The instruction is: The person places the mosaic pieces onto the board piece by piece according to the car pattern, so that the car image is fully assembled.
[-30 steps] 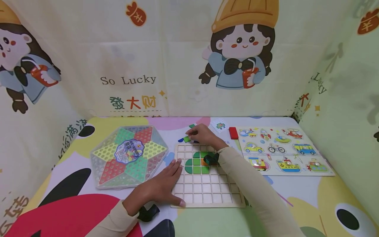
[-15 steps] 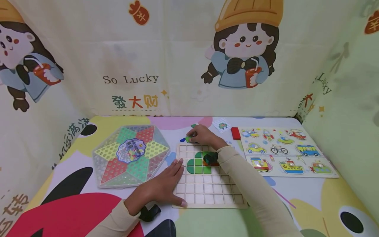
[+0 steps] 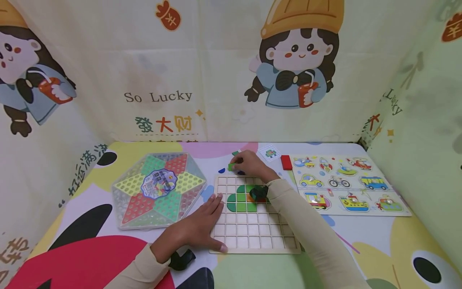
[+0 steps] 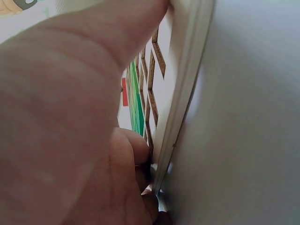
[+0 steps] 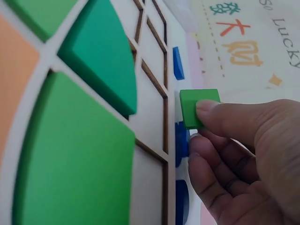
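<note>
My right hand (image 3: pixel 250 164) is just past the far edge of a white grid board (image 3: pixel 252 243), pinching a square green tile (image 5: pixel 188 101) between thumb and fingers. In the right wrist view the tile is held upright above several blue pieces (image 5: pixel 178 63). Green tiles (image 3: pixel 240 206), some with rounded corners, and an orange one fill cells in the board's upper part; my right wrist's black camera hides some. My left hand (image 3: pixel 195 228) rests on the board's left edge, fingers extended and thumb at the near left corner.
Left of the grid board lies a hexagonal Chinese checkers set (image 3: pixel 167 204) in clear plastic. To the right is a vehicle peg puzzle (image 3: pixel 335 206), with a red block (image 3: pixel 286 162) at its corner. A small pattern card (image 3: pixel 270 153) lies at the back.
The green tile has come up from among the loose pieces behind the board, pinched in my right hand. My left hand has stayed on the board's edge.
</note>
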